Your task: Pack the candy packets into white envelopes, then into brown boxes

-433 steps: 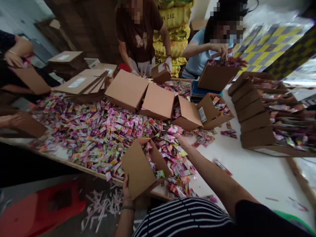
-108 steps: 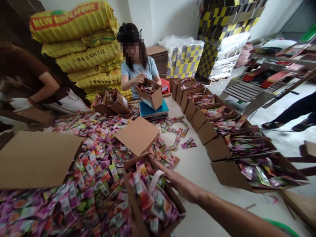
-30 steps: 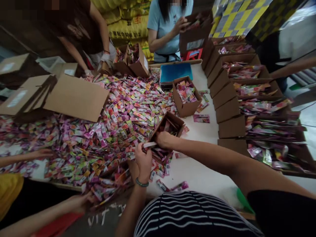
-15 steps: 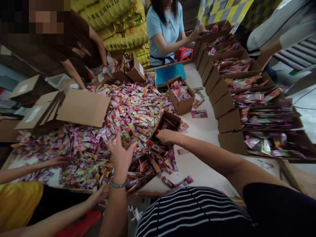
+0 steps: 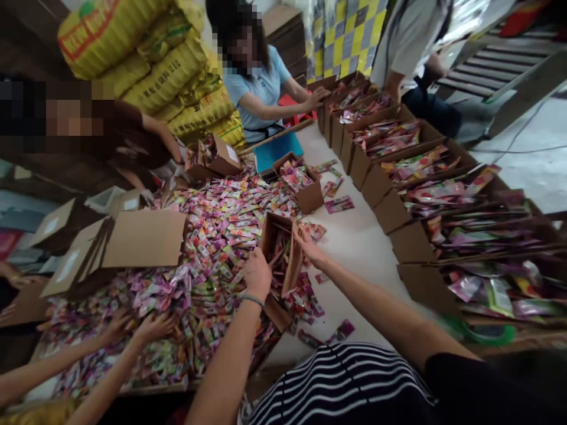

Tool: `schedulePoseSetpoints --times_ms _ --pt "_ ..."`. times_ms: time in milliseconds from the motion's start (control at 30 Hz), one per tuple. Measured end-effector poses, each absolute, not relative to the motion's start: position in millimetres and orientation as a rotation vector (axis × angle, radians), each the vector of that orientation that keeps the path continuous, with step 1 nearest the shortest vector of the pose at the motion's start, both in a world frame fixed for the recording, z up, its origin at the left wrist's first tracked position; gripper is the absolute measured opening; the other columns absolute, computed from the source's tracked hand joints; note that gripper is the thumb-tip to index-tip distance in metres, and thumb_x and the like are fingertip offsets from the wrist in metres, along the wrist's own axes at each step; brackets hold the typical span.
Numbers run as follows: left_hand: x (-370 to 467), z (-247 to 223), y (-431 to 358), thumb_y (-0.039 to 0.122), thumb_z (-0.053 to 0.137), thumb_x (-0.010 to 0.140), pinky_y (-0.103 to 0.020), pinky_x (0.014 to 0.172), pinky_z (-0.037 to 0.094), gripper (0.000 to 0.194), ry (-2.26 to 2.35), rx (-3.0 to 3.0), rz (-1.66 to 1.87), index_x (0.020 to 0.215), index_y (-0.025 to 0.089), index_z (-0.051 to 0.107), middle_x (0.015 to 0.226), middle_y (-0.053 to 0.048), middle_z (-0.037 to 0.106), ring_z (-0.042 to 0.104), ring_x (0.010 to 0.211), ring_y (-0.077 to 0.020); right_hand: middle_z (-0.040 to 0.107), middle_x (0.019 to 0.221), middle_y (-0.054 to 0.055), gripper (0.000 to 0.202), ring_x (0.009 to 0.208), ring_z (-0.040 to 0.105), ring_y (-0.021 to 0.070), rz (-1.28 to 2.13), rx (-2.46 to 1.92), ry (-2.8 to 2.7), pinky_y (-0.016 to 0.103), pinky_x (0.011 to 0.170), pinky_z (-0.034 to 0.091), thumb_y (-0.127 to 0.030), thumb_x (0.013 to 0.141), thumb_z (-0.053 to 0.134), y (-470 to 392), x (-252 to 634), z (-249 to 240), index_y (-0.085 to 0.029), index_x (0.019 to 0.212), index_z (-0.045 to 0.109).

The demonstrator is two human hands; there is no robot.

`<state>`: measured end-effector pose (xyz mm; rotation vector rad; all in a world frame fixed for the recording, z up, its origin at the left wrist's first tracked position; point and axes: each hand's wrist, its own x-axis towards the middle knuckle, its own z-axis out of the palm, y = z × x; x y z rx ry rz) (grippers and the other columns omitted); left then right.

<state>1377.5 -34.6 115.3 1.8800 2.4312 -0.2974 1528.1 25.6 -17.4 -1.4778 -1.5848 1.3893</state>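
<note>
A small open cardboard box (image 5: 289, 260) with some packets inside stands tilted at the near edge of a big heap of small pink and green packets (image 5: 221, 227). My left hand (image 5: 257, 274) is at the box's left side, fingers bent around its edge. Against the right wall lies my right hand (image 5: 309, 245), its fingers stretched along the cardboard. Below the box, another carton (image 5: 278, 313) is partly hidden by my left arm.
A filled box (image 5: 309, 198) stands beyond, near a blue tray (image 5: 279, 152). Filled cartons (image 5: 411, 242) line the right side. Flattened cardboard (image 5: 144, 239) lies left. A co-worker's hands (image 5: 155, 327) touch the heap at lower left; other people stand across the table.
My right hand has come out of the box to its right wall. My left hand has moved from above the heap to the box's left side. The box is now tilted differently, and the view has shifted.
</note>
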Motion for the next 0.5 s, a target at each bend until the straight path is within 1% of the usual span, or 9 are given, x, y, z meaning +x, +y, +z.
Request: schedulePoseSetpoints --times_ms 67,133,167,200,267,333,367,433,500 --pt "1379 111 -40 0.025 0.072 0.075 -0.038 0.082 0.050 0.047 2.529 1.893 0.068 0.113 0.008 0.051 0.105 -0.020 0.061 0.061 0.101 -0.0301 0.026 0.156 0.017 0.070 0.146 0.024 0.0208 1.422 -1.513 -1.479 0.042 0.115 0.029 -0.054 0.095 0.035 26 1525 -15 -0.018 0.153 0.019" --pt "1376 110 -62 0.035 0.069 0.078 -0.041 0.089 0.048 0.047 2.608 1.896 0.629 0.113 0.011 0.050 0.112 -0.020 0.057 0.055 0.110 -0.0298 0.024 0.158 0.016 0.076 0.146 0.022 0.0203 1.422 -1.436 -1.470 0.040 0.116 0.025 -0.053 0.091 0.047 34 1534 -6 -0.017 0.153 0.021" --pt "1374 109 -78 0.039 0.064 0.082 -0.041 0.090 0.047 0.041 2.631 1.866 0.877 0.111 0.013 0.051 0.114 -0.019 0.056 0.054 0.111 -0.0289 0.025 0.158 0.014 0.074 0.146 0.022 0.0189 1.429 -1.363 -1.502 0.038 0.117 0.024 -0.051 0.092 0.047 39 1543 -1 -0.017 0.153 0.024" --pt "1372 108 -93 0.042 0.059 0.085 -0.040 0.087 0.048 0.033 2.631 1.797 0.996 0.105 0.016 0.053 0.108 -0.016 0.058 0.056 0.105 -0.0270 0.027 0.158 0.012 0.067 0.146 0.023 0.0173 1.442 -1.283 -1.548 0.036 0.117 0.023 -0.048 0.094 0.043 46 1551 6 -0.017 0.151 0.028" --pt "1368 102 -119 0.047 0.053 0.087 -0.036 0.078 0.048 0.028 2.512 1.608 0.893 0.091 0.019 0.057 0.089 -0.009 0.062 0.060 0.084 -0.0230 0.037 0.153 0.009 0.053 0.142 0.032 0.0154 1.497 -1.147 -1.631 0.034 0.117 0.025 -0.041 0.100 0.027 63 1566 20 -0.016 0.144 0.043" --pt "1367 92 -129 0.049 0.052 0.085 -0.036 0.077 0.048 0.029 2.410 1.450 0.802 0.085 0.021 0.057 0.083 -0.006 0.063 0.060 0.078 -0.0216 0.050 0.145 0.006 0.054 0.135 0.043 0.0171 1.547 -1.108 -1.725 0.035 0.113 0.031 -0.039 0.101 0.019 80 1572 34 -0.018 0.136 0.055" --pt "1367 86 -127 0.048 0.054 0.084 -0.036 0.079 0.048 0.027 2.409 1.374 0.803 0.084 0.021 0.056 0.084 -0.006 0.063 0.060 0.079 -0.0215 0.054 0.141 0.005 0.052 0.132 0.047 0.0195 1.550 -1.125 -1.788 0.035 0.111 0.035 -0.043 0.100 0.024 87 1572 41 -0.020 0.133 0.057" --pt "1367 77 -115 0.042 0.061 0.078 -0.037 0.080 0.048 0.025 2.501 1.195 0.816 0.089 0.020 0.052 0.085 -0.005 0.061 0.060 0.079 -0.0207 0.059 0.135 0.006 0.050 0.127 0.052 0.0266 1.518 -1.197 -1.944 0.038 0.106 0.039 -0.050 0.093 0.046 97 1567 52 -0.022 0.132 0.059" --pt "1369 76 -102 0.031 0.067 0.073 -0.038 0.079 0.050 0.039 2.616 1.012 0.808 0.103 0.017 0.049 0.092 -0.007 0.060 0.060 0.078 -0.0200 0.062 0.130 0.008 0.053 0.122 0.055 0.0321 1.466 -1.273 -2.058 0.040 0.103 0.041 -0.051 0.085 0.059 101 1561 61 -0.021 0.128 0.062"
